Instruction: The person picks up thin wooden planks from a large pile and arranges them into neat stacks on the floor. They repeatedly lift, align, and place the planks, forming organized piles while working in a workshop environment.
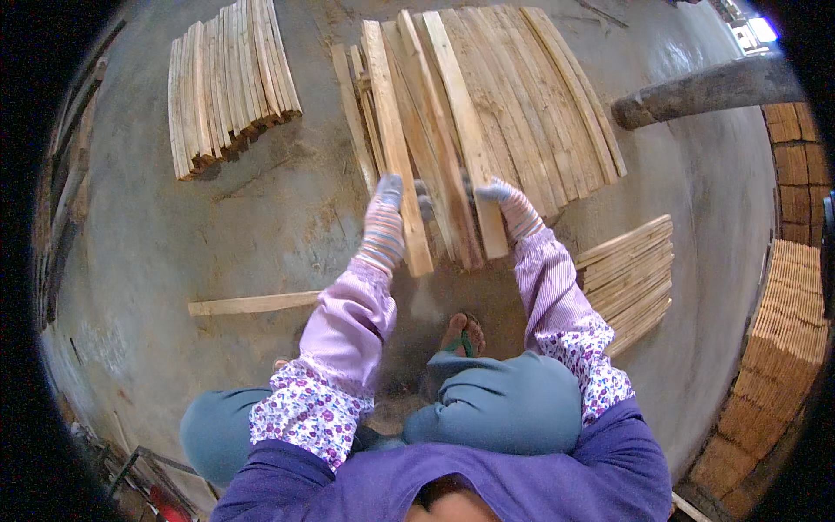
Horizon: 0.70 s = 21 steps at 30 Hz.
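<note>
At centre, left hand and right hand wear gloves striped grey, white and orange. Below, lilac sleeves turn white with purple flowers. Purple top along the bottom, grey-blue trousers above it, green sandal below centre.

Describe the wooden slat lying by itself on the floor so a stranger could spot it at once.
Start from the grey floor and find the person's left sleeve. Just left of it in the picture lies a pale wooden slat, running sideways. Unlike the piled slats, it lies alone.
</note>
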Each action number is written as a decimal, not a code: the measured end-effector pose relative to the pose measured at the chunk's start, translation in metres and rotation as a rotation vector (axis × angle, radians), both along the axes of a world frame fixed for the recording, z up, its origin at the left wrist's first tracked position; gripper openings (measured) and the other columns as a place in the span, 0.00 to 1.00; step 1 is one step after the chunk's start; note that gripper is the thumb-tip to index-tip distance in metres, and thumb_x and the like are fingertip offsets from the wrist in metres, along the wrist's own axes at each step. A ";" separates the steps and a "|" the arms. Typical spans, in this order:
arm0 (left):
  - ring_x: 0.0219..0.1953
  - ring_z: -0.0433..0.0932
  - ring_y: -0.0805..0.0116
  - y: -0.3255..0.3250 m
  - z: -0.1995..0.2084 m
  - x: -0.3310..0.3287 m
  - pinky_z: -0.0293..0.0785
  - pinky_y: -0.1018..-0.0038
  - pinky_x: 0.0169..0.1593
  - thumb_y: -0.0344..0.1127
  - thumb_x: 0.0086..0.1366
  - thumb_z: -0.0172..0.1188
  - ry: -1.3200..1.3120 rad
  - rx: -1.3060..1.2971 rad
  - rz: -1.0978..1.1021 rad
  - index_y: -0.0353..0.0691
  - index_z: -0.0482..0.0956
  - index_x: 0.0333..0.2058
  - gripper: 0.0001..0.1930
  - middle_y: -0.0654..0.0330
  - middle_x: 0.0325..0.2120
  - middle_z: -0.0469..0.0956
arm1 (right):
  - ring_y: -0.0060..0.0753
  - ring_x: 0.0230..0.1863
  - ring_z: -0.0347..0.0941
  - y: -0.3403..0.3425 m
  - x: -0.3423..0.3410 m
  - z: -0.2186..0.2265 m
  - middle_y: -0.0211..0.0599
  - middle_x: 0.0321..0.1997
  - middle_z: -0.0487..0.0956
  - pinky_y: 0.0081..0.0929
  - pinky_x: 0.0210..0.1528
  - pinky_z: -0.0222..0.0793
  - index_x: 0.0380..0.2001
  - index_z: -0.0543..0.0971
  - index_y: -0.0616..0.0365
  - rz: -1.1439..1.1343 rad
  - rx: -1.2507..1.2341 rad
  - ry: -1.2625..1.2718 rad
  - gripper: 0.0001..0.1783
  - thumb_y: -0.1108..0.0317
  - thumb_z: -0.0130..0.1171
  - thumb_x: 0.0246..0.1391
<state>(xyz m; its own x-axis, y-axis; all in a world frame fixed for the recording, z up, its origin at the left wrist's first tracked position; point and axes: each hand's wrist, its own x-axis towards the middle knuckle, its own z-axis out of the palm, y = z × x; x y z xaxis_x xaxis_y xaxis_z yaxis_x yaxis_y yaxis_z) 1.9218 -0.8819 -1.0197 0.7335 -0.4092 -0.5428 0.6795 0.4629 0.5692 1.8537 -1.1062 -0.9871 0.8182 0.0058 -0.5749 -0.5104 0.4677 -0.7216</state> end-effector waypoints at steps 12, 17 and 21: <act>0.52 0.76 0.63 0.014 0.001 0.011 0.76 0.69 0.53 0.37 0.61 0.70 -0.220 -0.015 -0.142 0.35 0.60 0.67 0.40 0.55 0.54 0.75 | 0.39 0.43 0.82 0.008 0.019 0.027 0.44 0.44 0.83 0.34 0.49 0.77 0.56 0.75 0.61 0.016 -0.488 -0.003 0.27 0.63 0.65 0.53; 0.50 0.77 0.68 0.018 -0.003 0.017 0.76 0.69 0.53 0.42 0.65 0.65 -0.128 -0.050 -0.162 0.41 0.64 0.66 0.33 0.60 0.50 0.76 | 0.58 0.58 0.73 0.002 0.013 0.027 0.59 0.59 0.74 0.43 0.62 0.68 0.62 0.70 0.61 0.219 -1.560 0.039 0.40 0.51 0.69 0.51; 0.55 0.74 0.63 0.007 0.015 0.014 0.73 0.67 0.57 0.38 0.66 0.64 -0.175 0.020 -0.146 0.37 0.60 0.68 0.35 0.55 0.56 0.74 | 0.54 0.62 0.72 0.062 0.003 0.052 0.61 0.61 0.74 0.41 0.63 0.67 0.67 0.62 0.64 0.358 -1.130 -0.108 0.55 0.46 0.75 0.43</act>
